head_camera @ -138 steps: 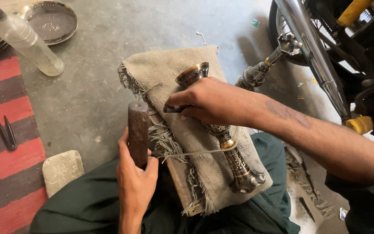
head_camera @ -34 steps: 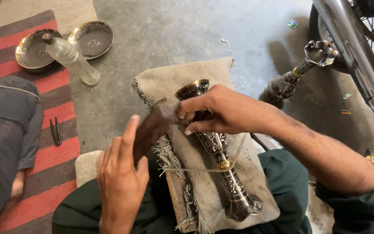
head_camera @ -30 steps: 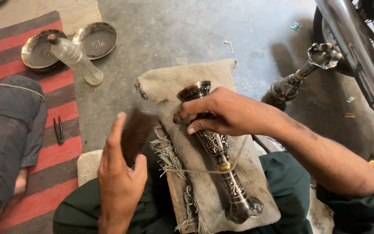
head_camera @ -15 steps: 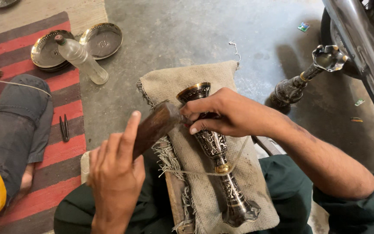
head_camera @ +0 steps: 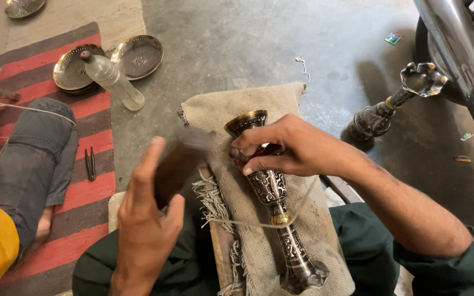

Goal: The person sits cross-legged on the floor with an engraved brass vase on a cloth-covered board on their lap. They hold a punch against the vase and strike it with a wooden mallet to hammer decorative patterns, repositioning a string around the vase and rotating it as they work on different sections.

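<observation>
An engraved dark metal goblet (head_camera: 272,192) with gold bands lies on a burlap cloth (head_camera: 259,109) over my lap, tied down by a string (head_camera: 259,222). My right hand (head_camera: 286,145) rests on the goblet's bowl and pinches a small dark tool against it. My left hand (head_camera: 149,219) grips a dark wooden block (head_camera: 179,161), blurred with motion, close to the tool's end. The tool's tip is hidden by my fingers.
A plastic bottle (head_camera: 111,79) and shiny metal plates (head_camera: 138,55) sit on the concrete floor beside a red striped rug (head_camera: 83,192). Small pliers (head_camera: 90,163) lie on the rug. Another person's leg (head_camera: 28,164) is at left. A second goblet (head_camera: 390,107) stands near a motorcycle (head_camera: 462,49).
The wooden block in my left hand has swung back and forth against the tool. My right hand stays on the goblet. The view has shifted slightly.
</observation>
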